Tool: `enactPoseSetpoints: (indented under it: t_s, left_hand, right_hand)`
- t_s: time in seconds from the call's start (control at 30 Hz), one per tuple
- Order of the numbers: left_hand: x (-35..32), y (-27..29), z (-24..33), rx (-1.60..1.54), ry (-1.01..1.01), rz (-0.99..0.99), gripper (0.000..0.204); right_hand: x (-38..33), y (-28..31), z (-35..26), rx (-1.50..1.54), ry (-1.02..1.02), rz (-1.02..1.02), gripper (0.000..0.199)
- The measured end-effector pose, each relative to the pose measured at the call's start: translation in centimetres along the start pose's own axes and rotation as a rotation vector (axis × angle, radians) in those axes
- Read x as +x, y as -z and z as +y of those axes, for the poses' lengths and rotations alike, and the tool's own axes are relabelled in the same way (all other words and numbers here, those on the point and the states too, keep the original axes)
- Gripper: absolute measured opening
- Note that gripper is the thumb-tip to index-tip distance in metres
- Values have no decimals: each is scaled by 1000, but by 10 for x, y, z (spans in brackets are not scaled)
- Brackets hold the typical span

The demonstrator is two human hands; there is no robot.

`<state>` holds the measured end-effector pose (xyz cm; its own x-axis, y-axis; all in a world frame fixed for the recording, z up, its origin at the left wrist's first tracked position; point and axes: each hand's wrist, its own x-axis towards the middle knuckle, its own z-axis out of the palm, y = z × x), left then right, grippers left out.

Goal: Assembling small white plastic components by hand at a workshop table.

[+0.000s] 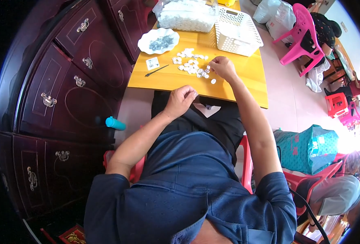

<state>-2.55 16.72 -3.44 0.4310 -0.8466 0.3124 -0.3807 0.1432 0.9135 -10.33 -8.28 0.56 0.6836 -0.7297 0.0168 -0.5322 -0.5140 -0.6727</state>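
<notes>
Small white round pieces (191,64) with dark marks lie loosely spread over the yellow wooden table (249,81). My right hand (224,68) reaches over their right side, thumb and forefinger pinched at a small white piece (208,67). One single white piece (213,81) lies apart, closer to the table's front edge. In front of that edge, above my lap, my left hand (181,101) is closed with its fingertips together; what it holds, if anything, is too small to make out. A thin black tool (157,70) lies left of the pieces, beside a white printed card (152,63).
A scalloped white dish (147,42) of small dark grey translucent parts stands at the back left. Behind are a clear bin (186,18) full of white pieces and a white perforated basket (239,46). Dark wooden cabinets (82,77) border the left; pink chairs (302,38) and other people are right.
</notes>
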Motion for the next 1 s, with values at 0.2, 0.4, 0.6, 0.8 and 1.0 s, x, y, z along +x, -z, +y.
enactPoseSetpoints:
  t_s: [0.2,0.4,0.6,0.8,1.0]
  left_hand:
    - [0,0,4,-18,38,-2,14]
    - [2,-1,2,-5,38,-6,14]
    - [-2,-1,1,13,-17,-3,13]
    - [-1,-4,8,-19,19,-12,11]
    - [6,-2,19,-18,-11,-45,12]
  right_hand:
    - [6,-13,-4,-39,51,15,27]
    - [-10,2,6,177,34,31,27]
    - [-83,22,-6,491,17,-7,30]
    - [-148,7,-2,722,-12,-71,23]
    - [-167,0,6,1085,-83,-142,17]
